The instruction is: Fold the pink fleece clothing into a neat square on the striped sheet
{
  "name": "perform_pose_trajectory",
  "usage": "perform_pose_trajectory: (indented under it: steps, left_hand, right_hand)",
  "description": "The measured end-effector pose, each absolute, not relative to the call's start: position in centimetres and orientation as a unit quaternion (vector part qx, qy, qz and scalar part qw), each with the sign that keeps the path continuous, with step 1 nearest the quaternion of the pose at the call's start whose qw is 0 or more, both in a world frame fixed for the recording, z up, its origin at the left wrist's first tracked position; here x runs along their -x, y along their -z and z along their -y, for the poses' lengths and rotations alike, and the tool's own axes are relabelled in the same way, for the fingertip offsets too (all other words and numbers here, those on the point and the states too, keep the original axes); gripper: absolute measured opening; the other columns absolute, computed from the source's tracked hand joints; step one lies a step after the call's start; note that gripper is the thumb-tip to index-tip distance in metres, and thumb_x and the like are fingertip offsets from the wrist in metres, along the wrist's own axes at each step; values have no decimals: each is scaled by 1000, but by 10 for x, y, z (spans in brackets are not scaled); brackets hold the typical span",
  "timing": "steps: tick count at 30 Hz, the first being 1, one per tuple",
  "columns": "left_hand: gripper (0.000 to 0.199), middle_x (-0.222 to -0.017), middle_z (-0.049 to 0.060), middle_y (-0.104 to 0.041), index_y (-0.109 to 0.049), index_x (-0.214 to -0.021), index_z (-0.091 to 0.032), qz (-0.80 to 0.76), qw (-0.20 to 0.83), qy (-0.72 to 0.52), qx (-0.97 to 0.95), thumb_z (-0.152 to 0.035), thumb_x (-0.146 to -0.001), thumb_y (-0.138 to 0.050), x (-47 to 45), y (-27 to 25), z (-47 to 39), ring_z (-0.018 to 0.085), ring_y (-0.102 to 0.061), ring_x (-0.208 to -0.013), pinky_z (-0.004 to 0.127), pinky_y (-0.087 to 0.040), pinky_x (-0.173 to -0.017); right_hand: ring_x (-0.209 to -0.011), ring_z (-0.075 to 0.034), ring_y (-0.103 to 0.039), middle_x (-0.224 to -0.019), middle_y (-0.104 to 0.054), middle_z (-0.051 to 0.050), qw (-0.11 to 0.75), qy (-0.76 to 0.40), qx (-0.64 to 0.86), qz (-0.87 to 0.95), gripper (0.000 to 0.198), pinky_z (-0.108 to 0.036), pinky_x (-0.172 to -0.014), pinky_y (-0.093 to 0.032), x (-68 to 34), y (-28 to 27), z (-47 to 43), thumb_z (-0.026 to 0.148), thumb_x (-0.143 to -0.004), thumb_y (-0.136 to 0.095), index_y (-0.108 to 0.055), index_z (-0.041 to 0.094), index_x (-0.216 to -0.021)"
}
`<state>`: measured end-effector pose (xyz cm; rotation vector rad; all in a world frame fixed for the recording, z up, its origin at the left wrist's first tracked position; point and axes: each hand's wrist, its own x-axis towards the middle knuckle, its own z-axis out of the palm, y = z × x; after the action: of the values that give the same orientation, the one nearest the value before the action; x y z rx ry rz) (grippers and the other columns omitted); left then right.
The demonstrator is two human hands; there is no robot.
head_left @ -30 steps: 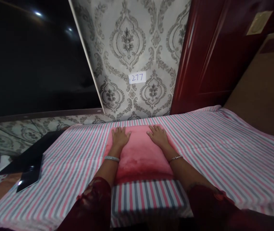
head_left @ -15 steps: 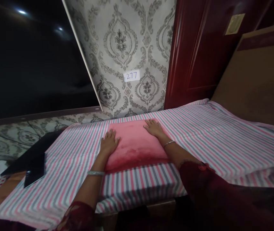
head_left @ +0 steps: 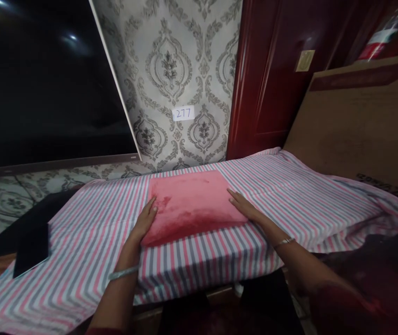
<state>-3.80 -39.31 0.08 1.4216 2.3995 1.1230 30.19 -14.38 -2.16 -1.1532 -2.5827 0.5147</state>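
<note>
A pink plush cushion (head_left: 193, 197) lies flat on a striped cloth (head_left: 90, 232), its front side a darker red where the pile is brushed. My left hand (head_left: 145, 219) rests along the cushion's left edge with fingers stretched out. At the opposite edge, my right hand (head_left: 242, 204) touches the cushion's right side, its fingers extended and pointing inward. Neither hand is wrapped around anything. A pale bangle circles my left wrist and a thin silver one my right.
A large dark television screen (head_left: 45, 88) hangs at the left. On the cloth's left edge lies a dark flat panel (head_left: 31, 250). A big cardboard box (head_left: 359, 125) stands at the right, with a bottle (head_left: 382, 39) behind it. A paper label (head_left: 184, 113) marks the patterned wall.
Both hands have slid off the cushion's top to its left and right sides. My right hand came nearer and outward. The camera view has shifted to the right.
</note>
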Motion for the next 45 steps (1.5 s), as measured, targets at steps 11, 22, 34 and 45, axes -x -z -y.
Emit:
perform_pose_trajectory:
  steps: [11,22,34,45]
  left_hand:
    - [64,-168,15,-24,-50,-148,-22,-765,-166,-301,-545,-44,-89,-62,-35,33,458,36,-24,-154,58,-30,-122]
    - [81,-165,14,-28,-38,-153,-27,-793,-133,-256,-536,-1,-78,-52,-44,39,463,32,-31,-152,53,-40,-118]
    - [53,-136,15,-61,-60,-128,-21,-794,-219,-246,-512,-14,-77,-53,-31,6,454,32,-60,-122,49,-52,-102]
    - [33,-110,3,-70,-64,-111,-25,-695,-290,-434,-494,-32,-79,-59,-30,-191,435,23,-62,-105,38,-50,-98]
  right_hand:
    - [-146,-31,-42,-161,-39,-13,359,-205,251,875,71,-51,-113,-44,-359,67,188,52,-92,-58,-39,28,-156]
    - [-137,-31,-53,-155,-47,-12,324,-86,240,911,69,-52,-106,-52,-351,85,186,27,-91,-50,-34,32,-157]
    - [-123,-31,-60,-128,-67,-12,407,-62,238,880,44,-53,-107,-49,-338,42,184,25,-87,-47,-60,24,-128]
    - [-101,-25,-63,-103,-64,-5,680,-56,265,681,26,-43,-91,-53,-327,-147,176,32,-89,-56,-61,26,-114]
